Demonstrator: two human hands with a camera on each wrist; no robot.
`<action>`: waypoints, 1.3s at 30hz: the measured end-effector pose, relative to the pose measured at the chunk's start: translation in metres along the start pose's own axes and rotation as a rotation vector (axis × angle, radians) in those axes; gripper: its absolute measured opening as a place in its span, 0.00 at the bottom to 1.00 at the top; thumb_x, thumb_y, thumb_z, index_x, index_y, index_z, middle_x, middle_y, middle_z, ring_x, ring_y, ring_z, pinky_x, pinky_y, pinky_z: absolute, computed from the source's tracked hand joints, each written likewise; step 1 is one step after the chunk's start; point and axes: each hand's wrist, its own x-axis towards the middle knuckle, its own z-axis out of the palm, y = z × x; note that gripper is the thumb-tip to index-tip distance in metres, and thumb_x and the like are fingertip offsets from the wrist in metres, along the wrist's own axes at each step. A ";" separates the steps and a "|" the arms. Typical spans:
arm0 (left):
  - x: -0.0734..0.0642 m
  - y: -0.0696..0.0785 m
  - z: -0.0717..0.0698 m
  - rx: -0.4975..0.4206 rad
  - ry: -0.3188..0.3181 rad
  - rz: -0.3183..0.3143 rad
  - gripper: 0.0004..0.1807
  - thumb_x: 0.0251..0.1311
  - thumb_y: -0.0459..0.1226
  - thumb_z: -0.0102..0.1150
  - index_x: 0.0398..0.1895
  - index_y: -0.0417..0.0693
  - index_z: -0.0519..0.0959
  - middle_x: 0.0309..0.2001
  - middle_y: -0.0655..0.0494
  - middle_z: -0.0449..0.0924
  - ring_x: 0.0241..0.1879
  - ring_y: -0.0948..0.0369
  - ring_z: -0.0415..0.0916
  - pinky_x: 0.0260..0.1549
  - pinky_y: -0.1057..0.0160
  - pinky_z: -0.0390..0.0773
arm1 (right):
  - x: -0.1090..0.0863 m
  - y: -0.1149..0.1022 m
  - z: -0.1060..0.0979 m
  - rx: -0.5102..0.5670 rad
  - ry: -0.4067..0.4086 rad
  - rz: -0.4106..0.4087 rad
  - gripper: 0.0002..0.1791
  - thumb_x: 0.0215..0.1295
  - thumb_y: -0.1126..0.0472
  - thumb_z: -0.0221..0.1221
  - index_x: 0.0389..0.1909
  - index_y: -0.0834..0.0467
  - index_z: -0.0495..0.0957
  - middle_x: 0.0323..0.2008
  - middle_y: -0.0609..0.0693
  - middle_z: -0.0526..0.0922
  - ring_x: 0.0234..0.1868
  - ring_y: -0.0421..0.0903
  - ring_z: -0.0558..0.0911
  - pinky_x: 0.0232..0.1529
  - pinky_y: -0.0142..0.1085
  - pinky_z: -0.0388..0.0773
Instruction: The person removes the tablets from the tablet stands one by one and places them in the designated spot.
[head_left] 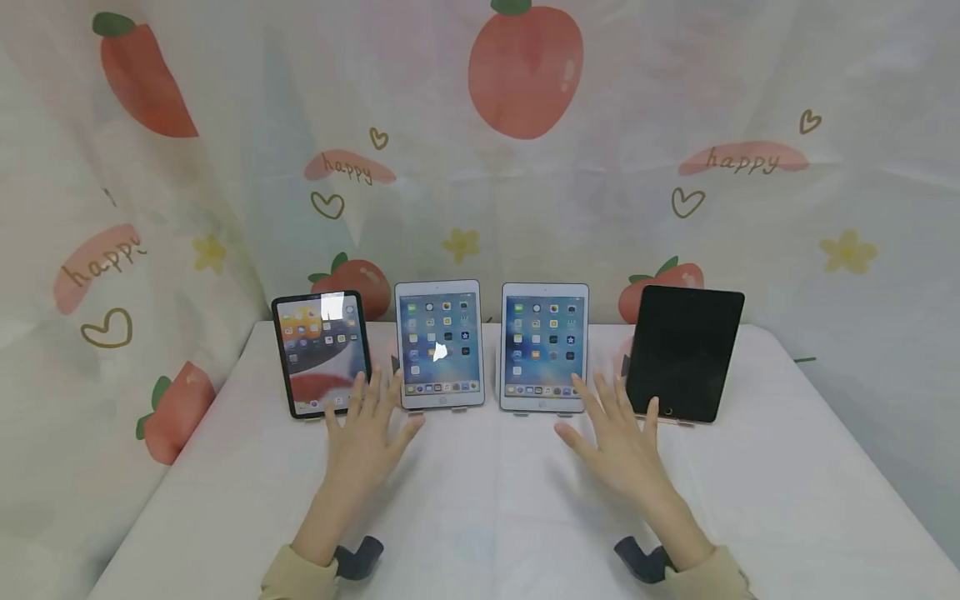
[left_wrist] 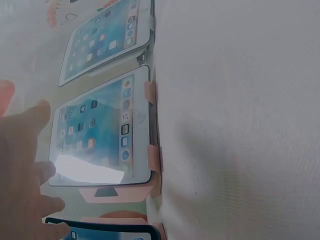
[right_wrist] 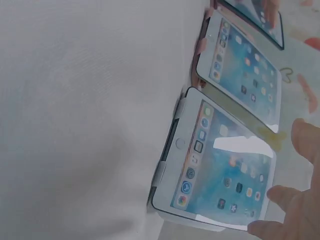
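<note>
Four tablets would be several; they stand in a row on small stands. My left hand point(head_left: 364, 442) has its fingers spread, held before the black-framed tablet point(head_left: 318, 354) and the white tablet point(head_left: 441, 333) left of the middle, fingertips overlapping the dark frame's lower edge. My right hand point(head_left: 622, 446) is spread too, in front of the second white tablet point(head_left: 546, 333) and the dark-screened tablet point(head_left: 686, 354). Neither hand holds anything. In the left wrist view, the left fingers point(left_wrist: 47, 205) show beside a lit white tablet point(left_wrist: 100, 130); in the right wrist view, the right fingers point(right_wrist: 282, 197) do likewise.
A white cloth covers the table point(head_left: 487, 500). Behind it hangs a curtain point(head_left: 420, 100) printed with fruit, hearts and "happy". Pinkish stand clips point(left_wrist: 153, 157) hold the tablets' lower edges. Dark straps point(head_left: 360, 558) show near both sleeves.
</note>
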 end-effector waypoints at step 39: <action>0.008 -0.025 -0.005 -0.114 0.096 -0.096 0.37 0.69 0.53 0.45 0.76 0.53 0.48 0.77 0.41 0.44 0.75 0.40 0.42 0.64 0.25 0.44 | 0.038 -0.070 0.021 0.074 0.022 -0.120 0.37 0.68 0.36 0.47 0.75 0.45 0.52 0.76 0.54 0.51 0.77 0.58 0.47 0.70 0.67 0.31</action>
